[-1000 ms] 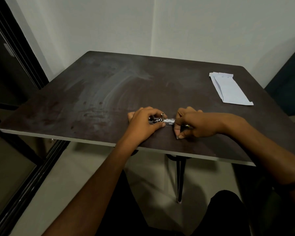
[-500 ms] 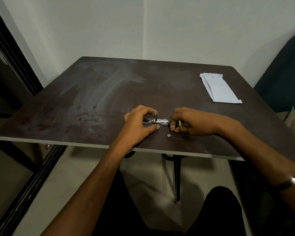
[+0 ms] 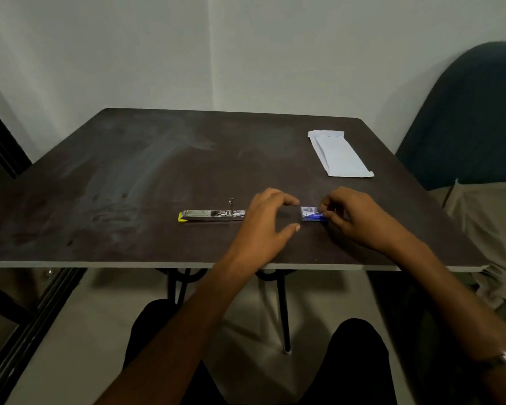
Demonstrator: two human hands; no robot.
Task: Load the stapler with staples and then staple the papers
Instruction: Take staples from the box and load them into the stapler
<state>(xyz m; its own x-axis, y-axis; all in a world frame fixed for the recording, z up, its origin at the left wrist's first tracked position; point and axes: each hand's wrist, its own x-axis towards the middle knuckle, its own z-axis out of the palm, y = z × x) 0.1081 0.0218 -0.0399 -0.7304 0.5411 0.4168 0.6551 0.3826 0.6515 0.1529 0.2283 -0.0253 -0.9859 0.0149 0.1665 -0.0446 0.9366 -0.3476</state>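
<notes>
A metal stapler (image 3: 212, 215) with a yellow end lies opened flat on the dark table (image 3: 129, 176), left of both hands. My left hand (image 3: 268, 222) hovers just right of it, thumb and fingers spread, holding nothing. A small blue-and-white staple box (image 3: 310, 213) lies between my hands. My right hand (image 3: 352, 216) pinches the box's right end with its fingertips. Folded white papers (image 3: 338, 154) rest at the far right of the table.
A dark chair back (image 3: 465, 118) stands beyond the table's right edge, with beige cloth (image 3: 485, 223) beside it. A dark frame (image 3: 0, 141) runs along the left. The table's front edge (image 3: 187, 264) is close to my knees.
My left hand has let go of the stapler, which now lies apart to the left. My right hand has shifted onto the staple box. The camera view has moved left.
</notes>
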